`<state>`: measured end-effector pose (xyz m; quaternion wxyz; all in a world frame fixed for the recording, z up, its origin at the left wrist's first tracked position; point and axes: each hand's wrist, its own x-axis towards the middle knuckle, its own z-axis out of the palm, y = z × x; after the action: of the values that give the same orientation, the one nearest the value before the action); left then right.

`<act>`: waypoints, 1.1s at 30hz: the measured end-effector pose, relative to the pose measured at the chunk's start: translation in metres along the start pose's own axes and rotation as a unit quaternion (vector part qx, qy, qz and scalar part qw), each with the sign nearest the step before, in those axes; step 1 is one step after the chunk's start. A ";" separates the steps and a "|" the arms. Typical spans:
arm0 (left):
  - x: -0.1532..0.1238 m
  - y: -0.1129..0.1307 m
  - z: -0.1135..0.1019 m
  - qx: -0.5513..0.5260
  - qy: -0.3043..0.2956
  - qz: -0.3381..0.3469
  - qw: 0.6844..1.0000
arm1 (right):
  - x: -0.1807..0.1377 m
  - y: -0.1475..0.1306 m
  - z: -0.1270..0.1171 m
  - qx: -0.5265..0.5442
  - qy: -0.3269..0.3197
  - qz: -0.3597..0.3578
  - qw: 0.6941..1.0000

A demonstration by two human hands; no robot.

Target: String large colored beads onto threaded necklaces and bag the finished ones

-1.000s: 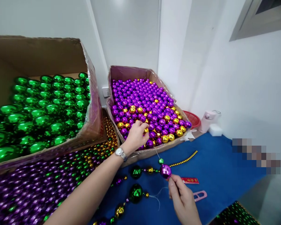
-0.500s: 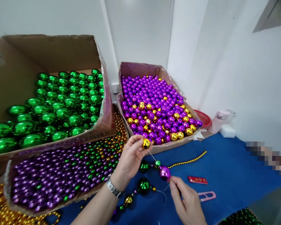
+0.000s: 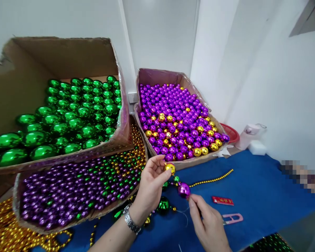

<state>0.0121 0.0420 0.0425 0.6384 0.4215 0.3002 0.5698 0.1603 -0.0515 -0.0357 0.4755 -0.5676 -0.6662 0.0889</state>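
My left hand point(image 3: 153, 183), a metal watch on its wrist, pinches a gold bead point(image 3: 169, 169) between thumb and fingers. Just below the gold bead sits a small green bead point(image 3: 176, 179), and below that a large purple bead point(image 3: 184, 190). My right hand point(image 3: 207, 222) has thumb and forefinger closed at the lower side of the purple bead; what they pinch there is mostly hidden, seemingly the string end. Larger green beads point(image 3: 163, 205) and a gold one lie strung on the blue cloth point(image 3: 254, 185) behind my left wrist. A loose thin string curls beside them.
Cardboard boxes hold big green balls point(image 3: 59, 128), purple and gold balls point(image 3: 173, 105), and smaller purple, green and gold beads point(image 3: 76, 192). Gold bead strands point(image 3: 21, 231) lie at lower left. On the cloth are a gold strand point(image 3: 212, 181), a red packet point(image 3: 222, 200) and a pink-handled tool point(image 3: 233, 218).
The gold bead has slid down the string, from well above the small green bead to right against it. My left hand came down with it; the view shifted slightly.
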 end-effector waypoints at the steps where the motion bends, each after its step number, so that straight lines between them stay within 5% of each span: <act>1: -0.002 -0.002 -0.001 0.001 -0.005 0.000 1.000 | 0.000 0.000 0.001 0.002 -0.003 -0.001 1.000; 7: -0.010 -0.005 -0.010 -0.001 -0.001 -0.018 1.000 | -0.001 0.004 0.002 0.014 -0.013 -0.009 1.000; 11: -0.013 -0.008 -0.016 0.005 0.022 -0.002 1.000 | -0.008 0.008 0.003 0.094 -0.096 0.052 0.990; 15: -0.018 -0.014 -0.022 0.018 0.035 0.011 0.999 | -0.015 0.015 0.008 0.203 -0.167 0.154 0.952; 20: -0.029 -0.020 -0.026 0.040 0.026 0.012 0.999 | -0.015 0.015 0.021 0.355 -0.105 0.317 0.873; 27: -0.042 -0.003 -0.043 0.153 -0.046 0.001 0.987 | -0.019 0.008 0.032 0.471 -0.062 0.363 0.801; 30: -0.035 0.013 -0.076 0.321 0.005 0.036 0.946 | -0.018 0.005 0.026 0.489 -0.040 0.380 0.784; 33: -0.020 0.030 -0.121 0.544 0.068 0.108 0.829 | -0.018 0.001 0.020 0.495 -0.027 0.390 0.776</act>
<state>-0.1102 0.0459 0.0108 0.2185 0.6904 0.5571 0.4066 0.1452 -0.0575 -0.0565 0.5972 -0.4625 -0.2640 0.5997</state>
